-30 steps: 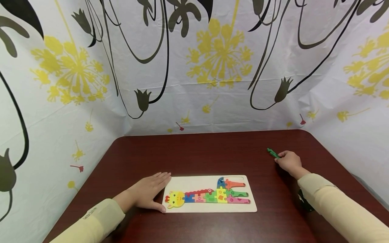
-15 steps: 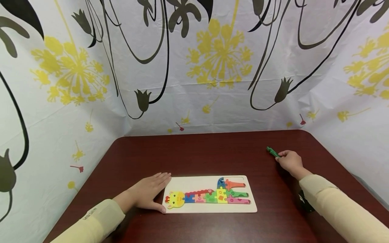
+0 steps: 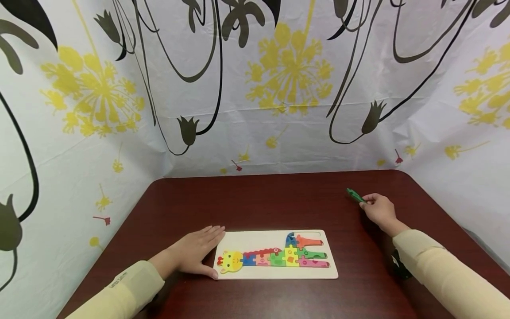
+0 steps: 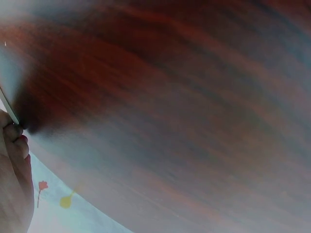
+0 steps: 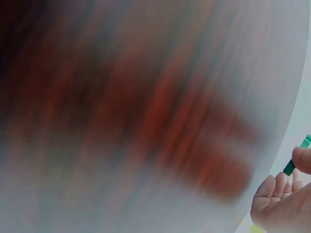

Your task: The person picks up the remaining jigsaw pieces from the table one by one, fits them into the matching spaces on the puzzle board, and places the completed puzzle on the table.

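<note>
A wooden giraffe jigsaw puzzle (image 3: 275, 257) lies flat on the table, its board pale and its pieces brightly coloured. My left hand (image 3: 195, 251) rests at the board's left edge, fingers straight and thumb spread toward the near corner. Part of that left hand (image 4: 15, 174) and the board's edge appear at the left of the left wrist view. Over the right of the table, my right hand (image 3: 380, 209) pinches a slim green stick-like object (image 3: 354, 195) by one end. The right wrist view shows the thumb against this green object (image 5: 289, 167); its exact kind is unclear.
The dark red-brown table (image 3: 255, 204) has rounded far corners. Behind it and along both sides hangs a white cloth (image 3: 255, 155) printed with yellow, grey and red flowers.
The green object's free end has shifted slightly left and away from me as the right hand turned it a little. My left hand and the puzzle have stayed in place.
</note>
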### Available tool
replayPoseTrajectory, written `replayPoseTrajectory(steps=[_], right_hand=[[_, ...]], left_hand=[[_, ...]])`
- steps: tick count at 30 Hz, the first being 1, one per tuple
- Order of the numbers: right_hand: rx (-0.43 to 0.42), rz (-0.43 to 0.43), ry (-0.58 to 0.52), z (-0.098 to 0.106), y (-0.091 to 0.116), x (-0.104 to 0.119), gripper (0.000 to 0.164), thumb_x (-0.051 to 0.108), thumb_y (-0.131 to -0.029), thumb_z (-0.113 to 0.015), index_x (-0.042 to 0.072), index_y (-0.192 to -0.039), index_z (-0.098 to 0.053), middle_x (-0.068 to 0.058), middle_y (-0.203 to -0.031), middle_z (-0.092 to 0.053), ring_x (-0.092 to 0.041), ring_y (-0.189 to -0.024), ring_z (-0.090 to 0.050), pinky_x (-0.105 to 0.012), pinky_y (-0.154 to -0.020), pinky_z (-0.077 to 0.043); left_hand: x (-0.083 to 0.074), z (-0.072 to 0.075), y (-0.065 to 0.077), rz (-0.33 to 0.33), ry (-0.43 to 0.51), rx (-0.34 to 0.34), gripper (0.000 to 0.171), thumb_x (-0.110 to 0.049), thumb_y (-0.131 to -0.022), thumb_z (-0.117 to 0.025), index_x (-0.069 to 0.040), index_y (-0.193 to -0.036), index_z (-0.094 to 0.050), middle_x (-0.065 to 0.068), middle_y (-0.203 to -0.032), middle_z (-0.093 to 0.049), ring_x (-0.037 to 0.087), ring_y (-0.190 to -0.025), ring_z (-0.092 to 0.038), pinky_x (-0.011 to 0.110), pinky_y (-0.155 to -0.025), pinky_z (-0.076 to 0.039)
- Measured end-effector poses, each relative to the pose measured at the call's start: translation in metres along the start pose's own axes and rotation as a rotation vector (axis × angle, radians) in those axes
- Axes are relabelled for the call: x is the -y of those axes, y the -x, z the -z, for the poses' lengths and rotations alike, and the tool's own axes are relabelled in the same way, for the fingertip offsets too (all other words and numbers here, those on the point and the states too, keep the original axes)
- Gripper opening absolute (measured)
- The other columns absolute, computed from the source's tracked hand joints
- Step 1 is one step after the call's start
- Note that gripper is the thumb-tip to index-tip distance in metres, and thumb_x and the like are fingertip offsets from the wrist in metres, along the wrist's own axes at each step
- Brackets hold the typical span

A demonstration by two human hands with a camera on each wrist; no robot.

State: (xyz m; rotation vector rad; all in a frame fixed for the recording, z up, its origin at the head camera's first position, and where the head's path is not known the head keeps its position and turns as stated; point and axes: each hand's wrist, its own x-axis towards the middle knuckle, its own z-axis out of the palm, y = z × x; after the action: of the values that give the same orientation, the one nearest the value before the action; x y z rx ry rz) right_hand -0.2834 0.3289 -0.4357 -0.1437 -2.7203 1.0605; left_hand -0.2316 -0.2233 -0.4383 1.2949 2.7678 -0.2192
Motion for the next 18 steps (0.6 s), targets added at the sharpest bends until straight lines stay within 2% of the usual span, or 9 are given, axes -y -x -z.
replayPoseTrajectory(steps=[8, 18], right_hand=[[-0.030, 0.063, -0.002, 0.003, 0.000, 0.008, 0.027, 0.013, -0.097, -0.058, -0.010, -0.112, -0.059, -0.019, -0.094, -0.059, -0.030, -0.080, -0.053, -0.033, -0.061, -0.043], [-0.028, 0.120, 0.017, 0.000, 0.003, 0.019, 0.025, 0.013, -0.096, -0.061, -0.006, -0.111, -0.061, -0.014, -0.093, -0.061, -0.029, -0.082, -0.055, -0.035, -0.065, -0.041]], left_hand=[[-0.001, 0.002, 0.001, 0.002, 0.011, 0.000, 0.113, -0.087, -0.079, -0.033, -0.003, -0.154, -0.022, 0.011, -0.159, -0.021, 0.024, -0.146, -0.017, 0.039, -0.116, -0.018], [0.000, 0.000, 0.000, 0.005, 0.009, -0.003, 0.113, -0.087, -0.078, -0.033, -0.004, -0.154, -0.022, 0.010, -0.160, -0.020, 0.023, -0.146, -0.017, 0.038, -0.116, -0.018]])
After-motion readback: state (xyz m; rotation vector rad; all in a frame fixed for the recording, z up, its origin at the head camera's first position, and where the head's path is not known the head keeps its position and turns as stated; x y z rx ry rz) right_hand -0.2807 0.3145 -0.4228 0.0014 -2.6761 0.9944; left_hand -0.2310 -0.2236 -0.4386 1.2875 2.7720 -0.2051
